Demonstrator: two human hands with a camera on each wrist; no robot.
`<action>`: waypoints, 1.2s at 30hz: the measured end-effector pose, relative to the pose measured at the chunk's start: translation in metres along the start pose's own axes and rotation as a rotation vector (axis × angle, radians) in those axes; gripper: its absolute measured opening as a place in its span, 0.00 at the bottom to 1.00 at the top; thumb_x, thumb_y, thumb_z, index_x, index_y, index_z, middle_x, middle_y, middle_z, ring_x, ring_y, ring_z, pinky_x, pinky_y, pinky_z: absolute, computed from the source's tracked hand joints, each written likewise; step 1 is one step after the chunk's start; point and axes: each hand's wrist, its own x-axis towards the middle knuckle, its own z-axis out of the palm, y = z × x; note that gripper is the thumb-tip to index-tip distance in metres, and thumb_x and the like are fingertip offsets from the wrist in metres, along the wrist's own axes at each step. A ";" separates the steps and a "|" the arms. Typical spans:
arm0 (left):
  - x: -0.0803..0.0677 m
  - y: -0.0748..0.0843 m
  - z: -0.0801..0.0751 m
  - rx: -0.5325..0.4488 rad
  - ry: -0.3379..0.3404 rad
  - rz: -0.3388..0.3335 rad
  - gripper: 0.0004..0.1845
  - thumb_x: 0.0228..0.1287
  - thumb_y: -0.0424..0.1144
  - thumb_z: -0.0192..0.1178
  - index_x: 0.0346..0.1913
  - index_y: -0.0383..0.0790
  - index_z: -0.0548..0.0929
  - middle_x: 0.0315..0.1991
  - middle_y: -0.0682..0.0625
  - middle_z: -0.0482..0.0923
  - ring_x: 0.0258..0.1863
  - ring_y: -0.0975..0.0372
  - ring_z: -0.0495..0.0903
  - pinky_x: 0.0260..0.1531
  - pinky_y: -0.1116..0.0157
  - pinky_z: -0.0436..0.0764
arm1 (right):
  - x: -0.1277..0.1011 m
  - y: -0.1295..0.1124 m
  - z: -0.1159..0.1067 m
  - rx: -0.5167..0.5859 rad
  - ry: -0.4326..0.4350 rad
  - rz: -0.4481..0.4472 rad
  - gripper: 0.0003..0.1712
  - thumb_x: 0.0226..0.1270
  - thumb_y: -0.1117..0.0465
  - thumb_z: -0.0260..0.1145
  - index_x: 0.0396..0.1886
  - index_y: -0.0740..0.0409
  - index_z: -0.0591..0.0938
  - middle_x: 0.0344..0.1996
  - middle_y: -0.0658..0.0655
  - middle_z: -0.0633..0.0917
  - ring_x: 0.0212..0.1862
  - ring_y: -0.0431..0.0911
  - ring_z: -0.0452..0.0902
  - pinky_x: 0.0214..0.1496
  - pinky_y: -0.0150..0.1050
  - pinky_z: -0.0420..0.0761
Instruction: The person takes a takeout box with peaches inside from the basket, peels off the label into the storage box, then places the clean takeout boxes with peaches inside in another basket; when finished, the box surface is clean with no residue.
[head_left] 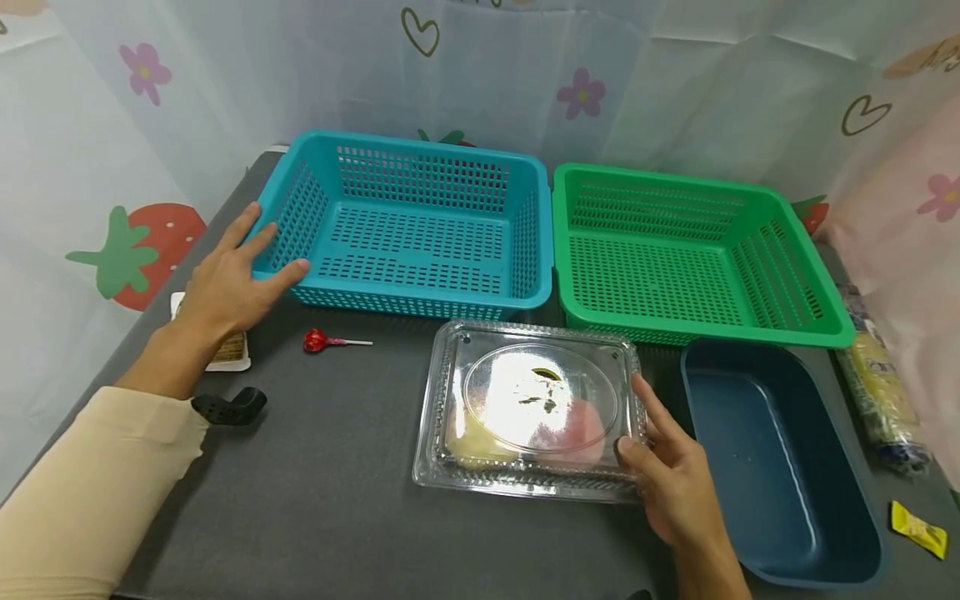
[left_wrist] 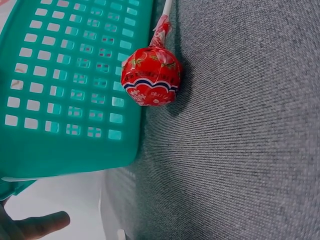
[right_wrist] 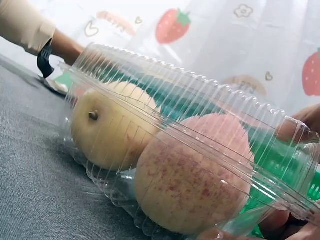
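Observation:
A clear plastic clamshell box lies shut on the grey table, holding a yellow fruit and a pink fruit. My right hand grips the box's right edge, thumb at the front corner and fingers along the side. My left hand rests with straight fingers on the front left corner of the blue basket, which has nothing in it. A red lollipop lies on the table just in front of that basket.
A green basket stands to the right of the blue one. A dark blue tub sits at the near right. Wrapped snacks and a yellow sachet lie at the right edge. A small packet lies under my left wrist.

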 end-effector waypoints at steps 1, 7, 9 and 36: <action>0.000 0.000 0.000 0.002 -0.001 -0.001 0.44 0.67 0.65 0.47 0.75 0.38 0.54 0.77 0.51 0.35 0.70 0.37 0.46 0.54 0.29 0.54 | 0.000 0.001 0.000 -0.009 0.003 0.002 0.38 0.66 0.83 0.49 0.75 0.65 0.55 0.36 0.55 0.73 0.28 0.39 0.68 0.26 0.31 0.70; 0.001 0.000 0.000 0.012 -0.012 -0.002 0.44 0.67 0.64 0.47 0.75 0.38 0.53 0.77 0.50 0.35 0.71 0.38 0.45 0.54 0.29 0.55 | 0.000 0.003 -0.002 -0.068 0.029 0.032 0.38 0.66 0.82 0.50 0.75 0.63 0.56 0.31 0.55 0.66 0.27 0.38 0.65 0.22 0.34 0.64; 0.001 0.000 -0.001 0.014 -0.023 0.002 0.44 0.67 0.64 0.47 0.75 0.38 0.53 0.77 0.50 0.35 0.71 0.38 0.45 0.54 0.29 0.55 | 0.000 0.003 -0.002 -0.091 0.040 0.046 0.38 0.67 0.81 0.51 0.75 0.62 0.56 0.32 0.57 0.67 0.27 0.38 0.65 0.23 0.33 0.65; -0.046 0.082 -0.054 -0.105 0.090 0.181 0.40 0.64 0.55 0.59 0.76 0.58 0.54 0.77 0.51 0.39 0.73 0.45 0.42 0.58 0.30 0.50 | 0.001 -0.001 -0.001 -0.311 0.096 0.086 0.37 0.67 0.77 0.56 0.74 0.58 0.61 0.27 0.55 0.65 0.27 0.42 0.62 0.29 0.36 0.69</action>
